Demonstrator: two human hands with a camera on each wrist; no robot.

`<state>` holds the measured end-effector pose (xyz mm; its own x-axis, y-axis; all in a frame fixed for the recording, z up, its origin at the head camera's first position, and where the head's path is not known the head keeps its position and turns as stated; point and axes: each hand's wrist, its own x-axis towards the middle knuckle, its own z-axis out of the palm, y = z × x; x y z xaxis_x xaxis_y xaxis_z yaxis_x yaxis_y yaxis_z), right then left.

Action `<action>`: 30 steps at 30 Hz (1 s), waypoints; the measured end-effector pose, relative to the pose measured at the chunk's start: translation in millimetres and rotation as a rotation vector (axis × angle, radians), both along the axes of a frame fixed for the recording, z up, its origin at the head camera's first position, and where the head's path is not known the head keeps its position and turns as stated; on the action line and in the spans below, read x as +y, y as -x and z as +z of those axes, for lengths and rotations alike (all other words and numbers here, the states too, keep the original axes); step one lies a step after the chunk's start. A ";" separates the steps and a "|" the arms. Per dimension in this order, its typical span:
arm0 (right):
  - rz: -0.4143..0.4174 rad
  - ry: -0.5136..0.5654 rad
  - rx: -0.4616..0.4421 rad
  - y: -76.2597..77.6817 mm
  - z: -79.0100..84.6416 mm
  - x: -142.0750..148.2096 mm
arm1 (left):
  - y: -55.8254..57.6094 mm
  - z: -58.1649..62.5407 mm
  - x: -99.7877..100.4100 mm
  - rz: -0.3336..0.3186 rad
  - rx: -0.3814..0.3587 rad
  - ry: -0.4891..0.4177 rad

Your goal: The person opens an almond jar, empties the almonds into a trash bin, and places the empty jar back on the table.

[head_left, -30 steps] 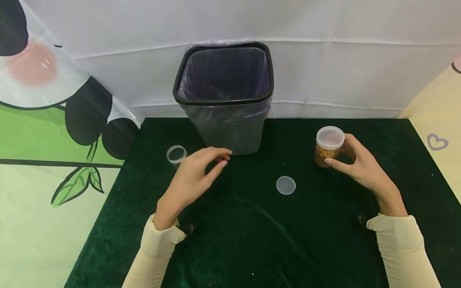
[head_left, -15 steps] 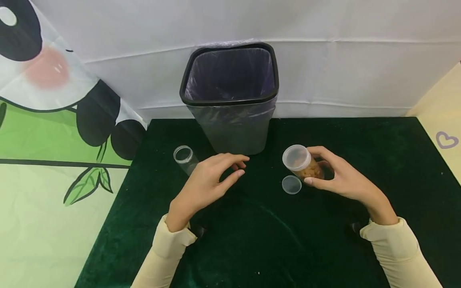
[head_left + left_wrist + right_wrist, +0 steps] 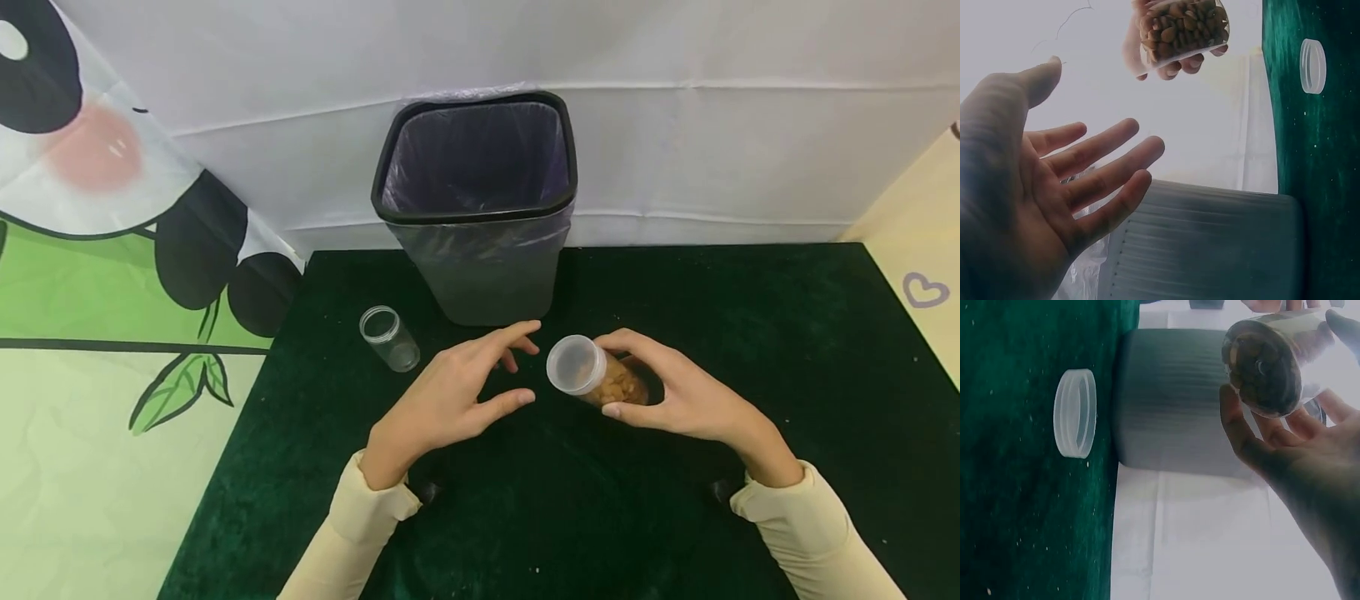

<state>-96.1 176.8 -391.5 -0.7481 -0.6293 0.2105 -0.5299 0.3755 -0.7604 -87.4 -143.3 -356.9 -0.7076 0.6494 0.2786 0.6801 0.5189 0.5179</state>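
Note:
My right hand (image 3: 686, 392) grips a clear plastic jar (image 3: 621, 385) between thumb and fingers, tipped with its top toward the left. Small brown rounded pieces (image 3: 1179, 31) partly fill it, gathered toward the base. A translucent white lid (image 3: 576, 365) covers its top. My left hand (image 3: 446, 392) is held just left of that lid, fingers spread and thumb apart, with nothing in it. A loose white lid (image 3: 1075, 414) lies on the green cloth below the jar in the wrist views; in the head view the raised jar hides it.
A second clear jar (image 3: 392, 340), uncapped and with nothing visible inside, is on the green cloth (image 3: 300, 500) left of my left hand. At the back stands a grey bin (image 3: 495, 279) with a black rim and plastic liner, against a white curtain (image 3: 675, 150).
My right hand has lifted the jar, carried it left toward the middle and tilted it. My left hand has moved right and spread its fingers. The loose lid has dropped from sight behind the jar.

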 end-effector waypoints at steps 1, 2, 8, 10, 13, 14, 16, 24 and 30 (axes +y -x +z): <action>0.004 -0.005 -0.006 -0.7 0.5 -2.1 | -0.4 -0.1 0.1 -0.006 0.000 0.002; 0.009 -0.008 -0.013 -1.3 1.0 -4.1 | -0.7 -0.2 0.3 -0.011 0.002 0.007; 0.029 -0.040 -0.032 -4.1 2.5 -12.9 | -2.5 -1.8 3.5 -0.035 0.022 0.048; 0.033 -0.051 -0.031 -6.1 2.3 -15.1 | -3.3 -2.5 5.0 -0.050 0.034 0.055; 0.040 -0.073 -0.038 -9.7 2.3 -18.8 | -5.0 -3.7 6.0 -0.074 0.056 0.066; 0.045 -0.077 -0.042 -11.0 2.7 -20.3 | -5.8 -4.0 5.8 -0.082 0.067 0.071; 0.049 -0.086 -0.051 -13.2 3.2 -22.5 | -6.7 -4.6 5.8 -0.099 0.106 0.080; 0.135 -0.032 -0.144 -15.8 1.3 -28.6 | -4.5 -6.2 5.0 -0.154 0.365 0.046; 0.228 0.036 -0.279 -19.4 -8.5 -39.6 | -2.2 -12.2 4.4 -0.182 0.465 -0.024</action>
